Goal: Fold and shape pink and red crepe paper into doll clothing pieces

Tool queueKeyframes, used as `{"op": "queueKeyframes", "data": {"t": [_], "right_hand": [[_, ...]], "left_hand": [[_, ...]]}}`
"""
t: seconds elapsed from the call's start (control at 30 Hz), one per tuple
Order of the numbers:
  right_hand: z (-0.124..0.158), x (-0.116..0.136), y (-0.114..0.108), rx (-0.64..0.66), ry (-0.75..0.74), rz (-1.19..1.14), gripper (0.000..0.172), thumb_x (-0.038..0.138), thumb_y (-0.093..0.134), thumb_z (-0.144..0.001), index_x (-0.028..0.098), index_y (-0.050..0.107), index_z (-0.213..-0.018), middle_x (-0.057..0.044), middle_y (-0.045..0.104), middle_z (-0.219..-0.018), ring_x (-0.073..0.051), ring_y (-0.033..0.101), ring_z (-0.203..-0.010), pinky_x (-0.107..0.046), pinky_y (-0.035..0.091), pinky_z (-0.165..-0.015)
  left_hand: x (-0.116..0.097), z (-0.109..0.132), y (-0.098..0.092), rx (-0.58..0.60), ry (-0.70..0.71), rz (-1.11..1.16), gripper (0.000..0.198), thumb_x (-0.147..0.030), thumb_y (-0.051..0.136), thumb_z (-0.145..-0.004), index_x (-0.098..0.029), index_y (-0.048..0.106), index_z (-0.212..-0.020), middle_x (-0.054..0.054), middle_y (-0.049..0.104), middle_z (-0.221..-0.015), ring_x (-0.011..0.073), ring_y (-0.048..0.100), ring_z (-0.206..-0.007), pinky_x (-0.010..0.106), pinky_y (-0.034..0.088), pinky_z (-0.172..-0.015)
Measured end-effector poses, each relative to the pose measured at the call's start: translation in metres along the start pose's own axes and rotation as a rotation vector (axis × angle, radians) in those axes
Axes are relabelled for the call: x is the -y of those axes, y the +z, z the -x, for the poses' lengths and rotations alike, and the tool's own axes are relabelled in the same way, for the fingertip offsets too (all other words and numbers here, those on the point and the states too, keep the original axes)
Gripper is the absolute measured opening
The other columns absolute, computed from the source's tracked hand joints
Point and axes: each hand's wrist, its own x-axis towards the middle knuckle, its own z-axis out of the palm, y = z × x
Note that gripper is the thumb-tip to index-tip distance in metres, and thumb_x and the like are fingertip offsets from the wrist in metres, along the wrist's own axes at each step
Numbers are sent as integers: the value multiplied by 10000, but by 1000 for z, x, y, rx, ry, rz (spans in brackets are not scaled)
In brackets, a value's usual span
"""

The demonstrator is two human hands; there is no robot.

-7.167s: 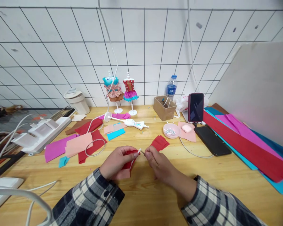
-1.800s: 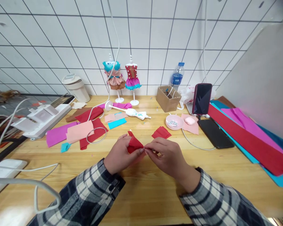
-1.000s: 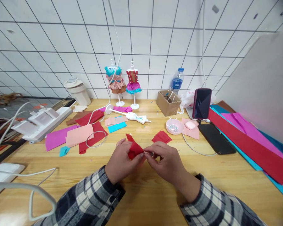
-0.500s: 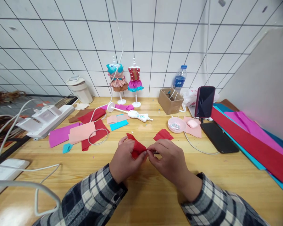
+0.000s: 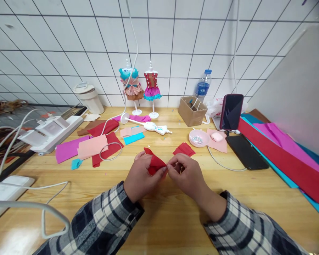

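Note:
In the head view, my left hand (image 5: pixel 142 177) is closed around a piece of red crepe paper (image 5: pixel 155 163), its thumb pressed on the lower edge. My right hand (image 5: pixel 187 175) pinches the right-hand tip of that same paper between thumb and forefinger, so both hands' fingertips nearly meet. Just beyond my right hand lies a small stack of red paper pieces (image 5: pixel 184 149). A white miniature dress form (image 5: pixel 156 128) rests on its side behind my hands. Two dressed dress forms stand by the wall, one in turquoise, pink and brown (image 5: pixel 133 86), one in red, brown and magenta (image 5: pixel 152 86).
Cut paper pieces, magenta (image 5: pixel 69 149) and pink (image 5: pixel 91 147) among them, lie left. Right are a bowl of beads (image 5: pixel 199 138), a cardboard box (image 5: pixel 192 113), a black phone (image 5: pixel 247 152) and long red paper (image 5: pixel 284 159). A power strip (image 5: pixel 58 132) and cables occupy the left side.
The view has shifted slightly. My right hand's fingers have curled a little more at the paper's tip; both hands keep hold of the red paper.

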Motion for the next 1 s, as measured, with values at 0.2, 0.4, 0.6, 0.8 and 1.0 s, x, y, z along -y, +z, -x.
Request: {"op": "queueKeyframes", "data": {"t": [0.2, 0.4, 0.6, 0.8, 1.0], "right_hand": [[1, 0, -5, 57, -16, -25, 89, 217, 585, -784, 199, 671, -798, 25, 619, -654, -91, 501, -516, -218, 376, -502], [-1, 0, -6, 60, 53, -94, 103, 256, 617, -764, 187, 688, -737, 18, 607, -598, -89, 468, -492, -215, 354, -483], [-6, 1, -6, 154, 278, -354, 127, 290, 603, -716, 175, 622, -665, 43, 504, -521, -76, 371, -449, -209, 264, -425], [-8, -4, -5, 152, 322, -451, 163, 325, 628, -717, 166, 657, -702, 6, 589, -625, -90, 424, -519, -215, 299, -460], [-8, -7, -3, 130, 301, -390, 187, 341, 643, -728, 156, 670, -731, 10, 574, -594, -84, 382, -489, -223, 279, -455]], "left_hand": [[0, 0, -1, -39, 18, -13, 178, -277, 611, -804, -197, 635, -647, -15, 654, -639, 161, 570, -655, 366, 390, -810], [2, 0, -1, -23, 35, -28, 171, -273, 620, -797, -197, 631, -644, -20, 661, -644, 160, 569, -664, 401, 370, -863], [3, 0, 0, 29, 42, -27, 136, -285, 618, -807, -212, 664, -702, -18, 689, -702, 167, 595, -713, 408, 362, -894], [4, -1, 0, -1, 63, -19, 143, -295, 640, -810, -211, 662, -696, -23, 673, -678, 159, 592, -689, 363, 387, -826], [6, -2, 0, -31, 91, -15, 154, -288, 624, -830, -213, 665, -702, -14, 683, -690, 164, 604, -691, 341, 399, -777]]}}
